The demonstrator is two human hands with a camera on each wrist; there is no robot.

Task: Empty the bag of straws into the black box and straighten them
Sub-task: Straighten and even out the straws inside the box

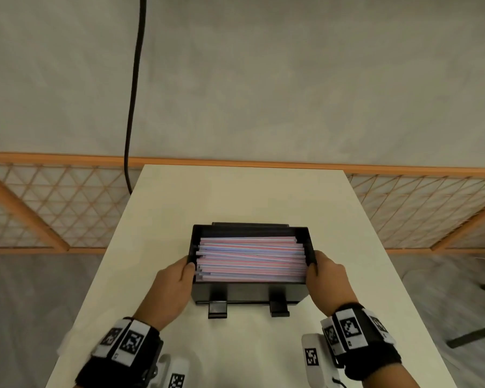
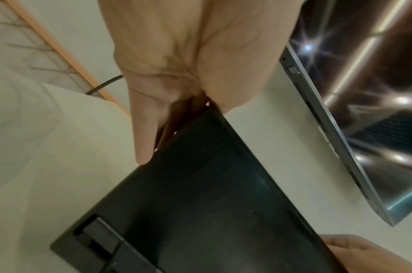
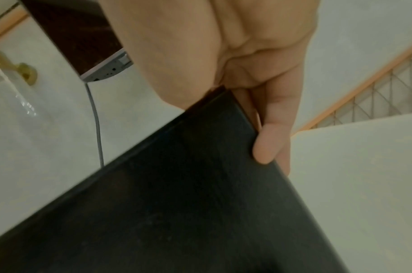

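The black box (image 1: 249, 293) sits in the middle of the white table (image 1: 235, 197). It is filled with pink, blue and white straws (image 1: 249, 259) lying mostly left to right, a few slightly askew. My left hand (image 1: 177, 278) grips the box's left wall, thumb over the rim by the straw ends. My right hand (image 1: 325, 273) grips the right wall the same way. In the left wrist view, fingers (image 2: 144, 140) lie along the box (image 2: 212, 194). In the right wrist view, fingertips (image 3: 265, 147) press the box's edge (image 3: 177, 203).
A black cable (image 1: 132, 107) hangs down behind the table's far left corner. An orange lattice fence (image 1: 53, 208) runs behind the table. Something pale and translucent (image 1: 63, 345) lies at the table's left edge by my wrist. A silver laptop (image 2: 363, 120) shows in both wrist views.
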